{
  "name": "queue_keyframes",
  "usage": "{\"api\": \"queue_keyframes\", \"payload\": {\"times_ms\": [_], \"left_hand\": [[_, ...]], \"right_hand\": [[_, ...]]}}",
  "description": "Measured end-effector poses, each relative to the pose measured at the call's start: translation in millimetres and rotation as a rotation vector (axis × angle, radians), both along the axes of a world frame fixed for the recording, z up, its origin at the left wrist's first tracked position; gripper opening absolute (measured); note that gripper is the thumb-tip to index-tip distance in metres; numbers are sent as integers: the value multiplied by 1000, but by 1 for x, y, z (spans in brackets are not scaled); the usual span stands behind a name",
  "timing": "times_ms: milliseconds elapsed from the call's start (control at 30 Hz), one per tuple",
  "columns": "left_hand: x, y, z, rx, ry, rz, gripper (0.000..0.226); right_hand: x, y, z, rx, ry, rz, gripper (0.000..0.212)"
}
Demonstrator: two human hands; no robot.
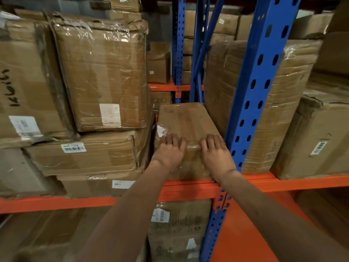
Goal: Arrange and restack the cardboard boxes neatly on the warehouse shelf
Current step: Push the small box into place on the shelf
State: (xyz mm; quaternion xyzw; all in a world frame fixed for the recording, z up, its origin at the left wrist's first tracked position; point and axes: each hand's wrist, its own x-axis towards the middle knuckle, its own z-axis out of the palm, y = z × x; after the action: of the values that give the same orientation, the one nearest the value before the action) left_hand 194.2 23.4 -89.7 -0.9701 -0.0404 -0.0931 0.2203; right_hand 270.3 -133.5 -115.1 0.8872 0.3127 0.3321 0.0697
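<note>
Both palms flat, fingers spread: left hand [170, 151], right hand [217, 153] pressing front top edge of small cardboard box [186, 121], no clasp. Box on orange shelf beam [188, 188], wedged between left stack [85, 154] and blue upright [251, 103]. Looks nearly seated; final push, squaring left.

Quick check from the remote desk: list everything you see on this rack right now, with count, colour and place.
narrow box: one, brown, on the orange beam between the left stack and the blue upright, both hands on its near top edge
left stack: several brown boxes, taped, white labels, left bay
wrapped box: one, brown, atop the left stack
right boxes: several, brown, right of the upright
lower box: one, brown, under the beam
blue upright: one nearest, others behind
orange beam: front shelf edge
left hand: open, flat on box
right hand: open, flat on box
</note>
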Motion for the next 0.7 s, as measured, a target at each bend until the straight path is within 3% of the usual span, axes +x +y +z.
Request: {"api": "queue_keyframes", "payload": {"times_ms": [167,300,400,467,500,600,700], "left_hand": [[-5,-1,3,-58,26,-2,106],[-30,-1,28,-288,204,-33,116],[-66,1,55,-495,190,-129,84],[-94,7,68,-466,35,-219,45],[-106,12,75,-438,-65,-242,36],[-133,31,102,-492,-343,-260,43],[-154,47,126,-566,-428,-155,59]], "right_hand": [[-12,1,13,6,209,-27,52],[-27,0,58,-96,575,-109,82],[-34,4,112,-78,830,-89,87],[-45,15,158,-14,776,-53,98],[-53,23,184,53,709,-18,101],[-88,52,268,237,476,195,96],[-132,85,328,235,341,375,87]]}}
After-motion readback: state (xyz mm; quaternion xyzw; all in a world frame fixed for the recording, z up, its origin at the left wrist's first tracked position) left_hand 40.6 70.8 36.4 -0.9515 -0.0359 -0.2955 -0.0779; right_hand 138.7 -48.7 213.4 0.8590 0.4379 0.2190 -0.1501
